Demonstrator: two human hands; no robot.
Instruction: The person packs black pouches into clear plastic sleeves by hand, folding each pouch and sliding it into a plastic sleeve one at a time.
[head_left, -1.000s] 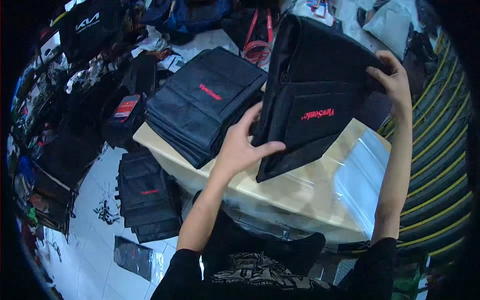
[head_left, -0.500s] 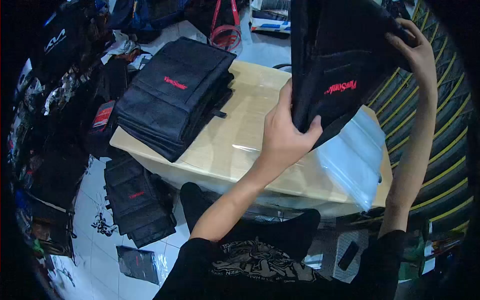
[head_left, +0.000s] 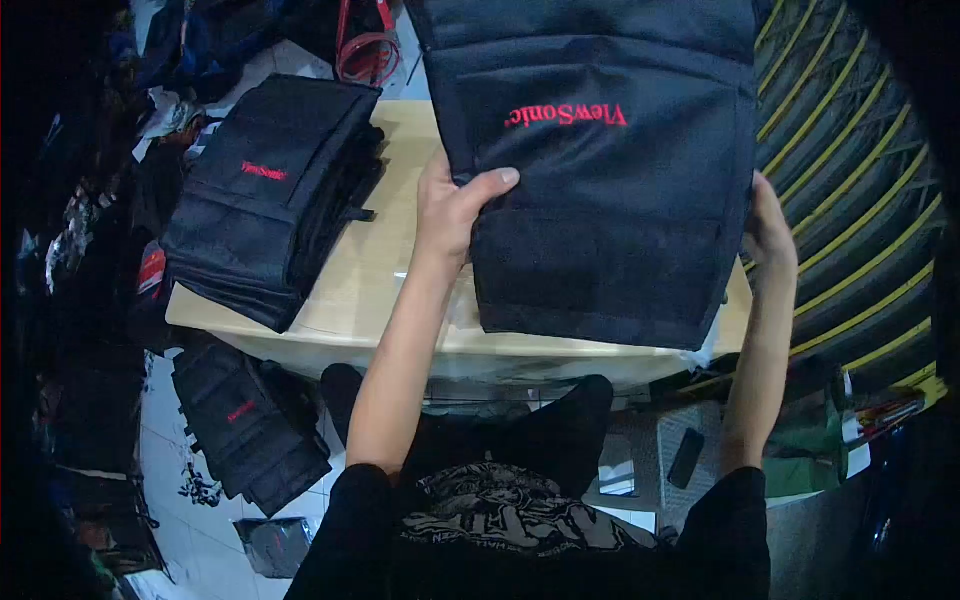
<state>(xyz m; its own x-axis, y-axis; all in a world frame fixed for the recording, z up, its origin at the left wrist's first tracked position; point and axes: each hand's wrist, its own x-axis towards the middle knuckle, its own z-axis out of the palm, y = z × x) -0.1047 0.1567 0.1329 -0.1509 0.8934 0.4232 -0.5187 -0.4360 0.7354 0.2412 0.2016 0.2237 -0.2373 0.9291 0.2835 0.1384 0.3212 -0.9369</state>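
A black fabric bag (head_left: 610, 255) with red ViewSonic lettering, upside down in my view, is held up over the table. My left hand (head_left: 450, 215) grips its left edge, thumb on the front and fingers behind. At the opposite edge, my right hand (head_left: 772, 228) holds on with its fingertips hidden behind the fabric. To the left, a stack of similar folded black bags (head_left: 265, 195) lies on the light wooden table (head_left: 345, 300). A bit of clear plastic (head_left: 700, 358) peeks out below the held bag, which covers most of it.
More black bags (head_left: 250, 430) lie on the tiled floor at lower left, near a flat plastic-wrapped packet (head_left: 278, 547). Black ribbed material with yellow stripes (head_left: 830, 190) stands along the right. A dark phone-like object (head_left: 685, 458) rests on a grey surface beside my legs.
The bag has turned from a slanted, partly edge-on pose to face me, and it has come lower and left. My right hand has moved down along its right edge.
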